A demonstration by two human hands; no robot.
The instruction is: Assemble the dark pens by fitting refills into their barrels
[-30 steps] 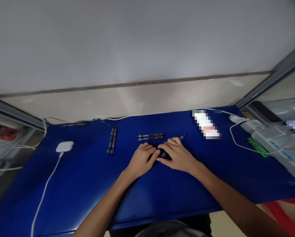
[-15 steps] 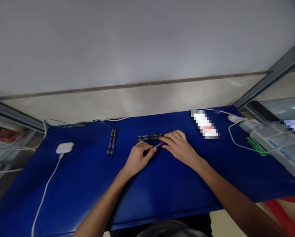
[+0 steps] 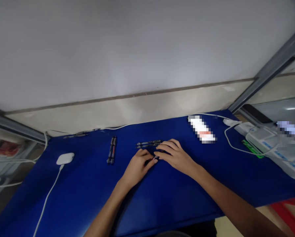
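Note:
Over the blue tabletop my two hands meet at their fingertips. My left hand pinches a slim pen between thumb and fingers. From the other side my right hand grips the same pen, its fingers bent over it. Only a short dark and pale bit of the pen shows; the fingers hide the rest. Just beyond the hands, two dark, clear-barrelled pens lie side by side. Another pair of pens lies to the left, pointing away from me.
A white earbud case with a white cable lies at left. Thin dark pens lie along the back edge. A blurred-out phone is at back right. White power strips, cords and a green item crowd the right side.
My hands have come closer together, and less of the pen shows between them than before. The view has tilted slightly upward. The pens on the table lie as before.

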